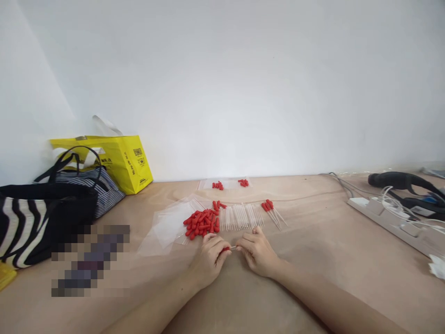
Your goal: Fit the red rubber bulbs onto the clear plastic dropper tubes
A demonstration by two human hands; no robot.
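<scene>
Near the table's front, my left hand (211, 260) pinches a small red piece (225, 249). My right hand (256, 254) closes on a thin pale stick (233, 247), whose near end meets the red piece between the hands. Just beyond my left hand lies a pile of red bulb-shaped pieces (201, 222). A row of pale sticks (241, 216) lies beyond my right hand. To the right of that row are a few sticks with red tips (269, 205).
Clear plastic bags (167, 229) lie left of the red pile. Farther back is a bag with red-tipped items (229, 184). A yellow bag (134, 162), striped bag (107, 192) and black bag (81, 204) stand left. At right are a power strip (389, 222) and cables.
</scene>
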